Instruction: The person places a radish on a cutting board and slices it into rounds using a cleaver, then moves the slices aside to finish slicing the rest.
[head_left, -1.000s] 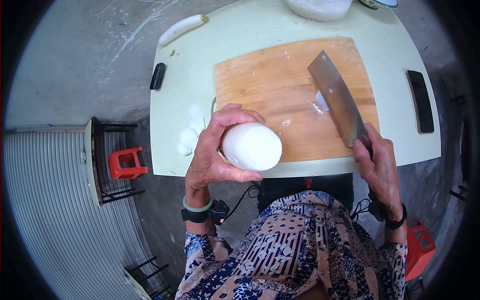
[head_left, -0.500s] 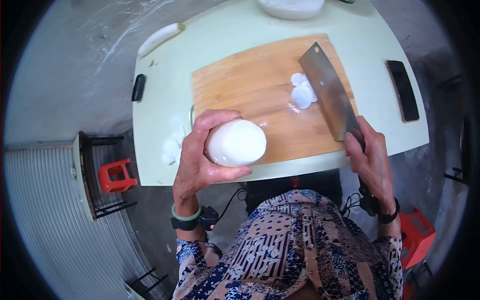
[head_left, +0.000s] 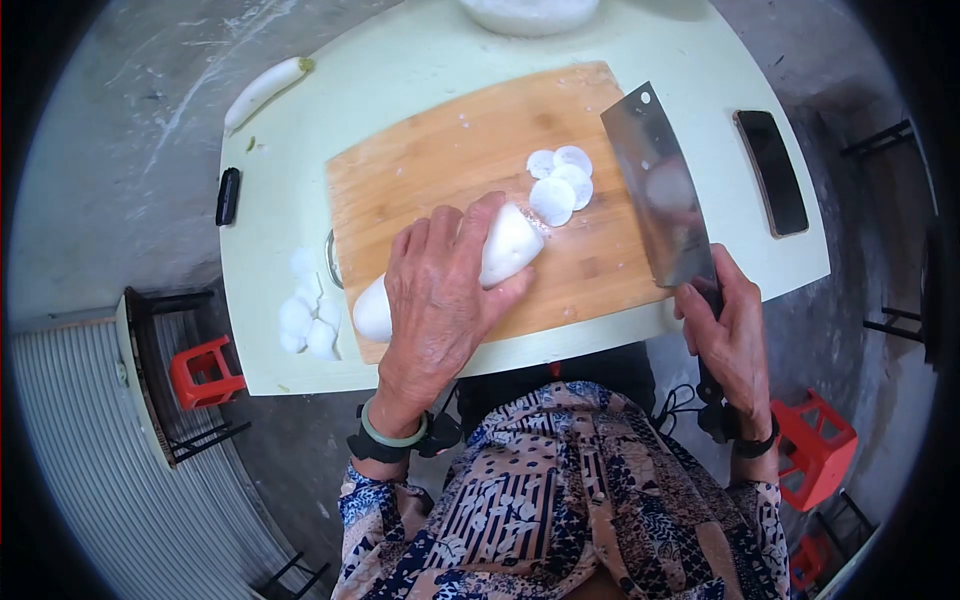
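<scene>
Ahead of our left hand (head_left: pixel 435 290) spreads the tabletop (head_left: pixel 400 70); beneath that hand lies the cutting board (head_left: pixel 430 160). Our right hand (head_left: pixel 730 335) grips the knife (head_left: pixel 665 200), which points forward. We clasp the white radish (head_left: pixel 510 245) on the board with our left hand. Ahead and right of it lie four round slices (head_left: pixel 553 201).

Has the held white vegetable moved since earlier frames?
Yes: the white vegetable has swung its cut end away from the near edge of the cutting board.
</scene>
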